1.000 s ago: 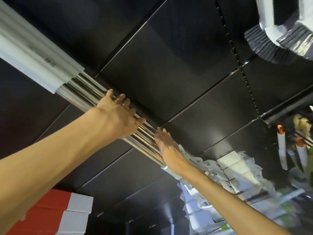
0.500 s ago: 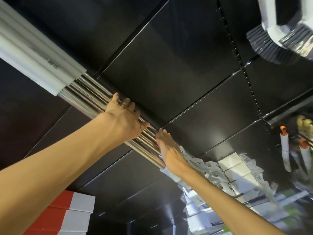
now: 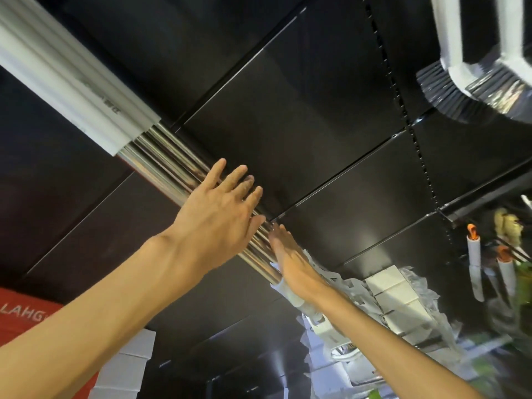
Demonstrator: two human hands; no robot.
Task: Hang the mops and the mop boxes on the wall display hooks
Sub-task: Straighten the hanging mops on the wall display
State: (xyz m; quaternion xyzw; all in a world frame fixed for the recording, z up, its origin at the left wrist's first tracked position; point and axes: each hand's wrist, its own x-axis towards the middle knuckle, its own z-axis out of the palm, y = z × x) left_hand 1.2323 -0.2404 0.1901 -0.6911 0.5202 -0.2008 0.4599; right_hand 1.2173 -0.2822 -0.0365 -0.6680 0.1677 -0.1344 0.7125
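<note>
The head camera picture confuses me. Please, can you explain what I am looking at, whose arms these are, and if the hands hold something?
The picture comes from a camera worn on a person's head, so the two bare arms belong to that person. It looks along a black wall panel of a shop display. A bundle of mop handles runs across it: shiny metal tubes with white sleeves at the upper end. The left hand lies flat on the tubes, fingers straight. The right hand presses beside them, also straight, so neither hand grips anything. Lower right are white mop heads in plastic wrap; lower left, red and white boxes.
</note>
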